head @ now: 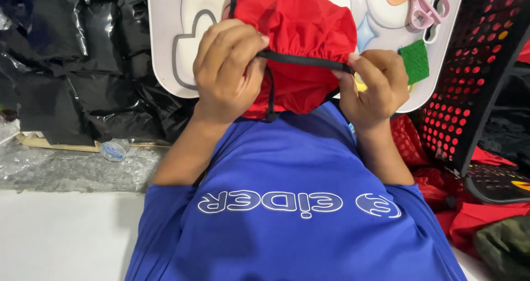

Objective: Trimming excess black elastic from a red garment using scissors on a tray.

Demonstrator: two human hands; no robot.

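Both hands hold a red fabric pouch (pixel 301 32) with a black drawstring band along its gathered opening. My left hand (pixel 229 65) pinches the black band at its left end, fingers curled over it. My right hand (pixel 372 85) pinches the same band at its right end, so the band is stretched taut between them. A black cord hangs down from the pouch between my hands. The pouch is held over a white lap table (pixel 165 49), above my blue shirt.
Pink scissors (pixel 425 2) and a green square of fabric (pixel 415 60) lie on the white table at the right. A black perforated basket (pixel 480 65) with red fabric stands at the right. Black plastic sheeting (pixel 72 54) covers the left; a small plastic bottle (pixel 114 149) lies below it.
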